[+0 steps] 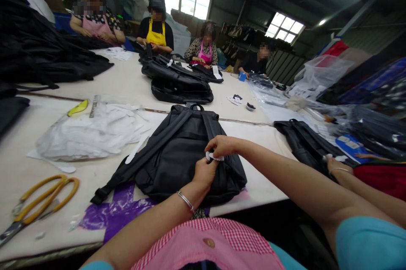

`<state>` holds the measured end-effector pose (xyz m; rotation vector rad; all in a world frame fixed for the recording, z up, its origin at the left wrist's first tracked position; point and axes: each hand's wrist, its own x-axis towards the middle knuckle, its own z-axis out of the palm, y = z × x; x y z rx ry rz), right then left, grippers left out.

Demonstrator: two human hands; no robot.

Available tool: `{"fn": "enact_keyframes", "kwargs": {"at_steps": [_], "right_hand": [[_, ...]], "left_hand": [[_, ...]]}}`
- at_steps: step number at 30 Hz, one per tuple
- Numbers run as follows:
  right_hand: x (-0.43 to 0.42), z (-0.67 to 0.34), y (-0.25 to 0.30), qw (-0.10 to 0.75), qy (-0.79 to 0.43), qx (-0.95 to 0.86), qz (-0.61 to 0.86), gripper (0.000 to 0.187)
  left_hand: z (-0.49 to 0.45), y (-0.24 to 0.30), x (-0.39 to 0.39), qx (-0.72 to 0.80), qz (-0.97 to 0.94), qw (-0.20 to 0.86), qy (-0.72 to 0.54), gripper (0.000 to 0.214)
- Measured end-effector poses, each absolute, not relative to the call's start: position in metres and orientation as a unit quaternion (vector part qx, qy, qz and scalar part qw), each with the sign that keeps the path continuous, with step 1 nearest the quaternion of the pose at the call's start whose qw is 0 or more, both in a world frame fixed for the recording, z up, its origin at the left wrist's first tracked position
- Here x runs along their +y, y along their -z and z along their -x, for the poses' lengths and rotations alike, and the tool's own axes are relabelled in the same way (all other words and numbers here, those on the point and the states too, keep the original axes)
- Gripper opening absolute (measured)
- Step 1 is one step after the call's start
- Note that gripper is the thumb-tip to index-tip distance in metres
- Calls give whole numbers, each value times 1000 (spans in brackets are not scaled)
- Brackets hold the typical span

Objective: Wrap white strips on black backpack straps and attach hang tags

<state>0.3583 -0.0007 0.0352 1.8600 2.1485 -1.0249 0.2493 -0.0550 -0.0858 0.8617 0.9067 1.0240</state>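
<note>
A black backpack [177, 160] lies on the table in front of me, its two shoulder straps uppermost. My left hand [204, 173] is closed at the lower right part of the pack, with white material between its fingers. Just above it, the bent fingers of my right hand [222, 146] pinch the same white strip [216, 157], close to the right shoulder strap [209, 125]. The fingers partly hide how the strip sits against the strap. Another white strip [137, 150] lies along the left shoulder strap [152, 143].
Orange-handled scissors [44, 198] and a clear plastic bag of white strips [91, 130] lie left. Purple tape [123, 211] sticks at the front edge. Black bags [177, 77] are stacked beyond. A co-worker's hand [338, 166] works at another bag [307, 143] on the right; several people sit opposite.
</note>
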Motion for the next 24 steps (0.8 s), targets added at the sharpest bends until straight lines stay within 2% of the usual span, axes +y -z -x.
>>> {"fn": "enact_keyframes", "kwargs": {"at_steps": [6,16,24], "right_hand": [[3,-356,-34,53,395,662,-635,36],[0,-364,-24,-16,463,634,-619,21],[2,-367,-30,30,446,692,-567,23]], "left_hand": [[-249,88,-55,408,-383,690,-459,43],[-248,87,-55,417,-426,662,-455,34],[-249,90,-55,407,-392,686,-457,38]]}}
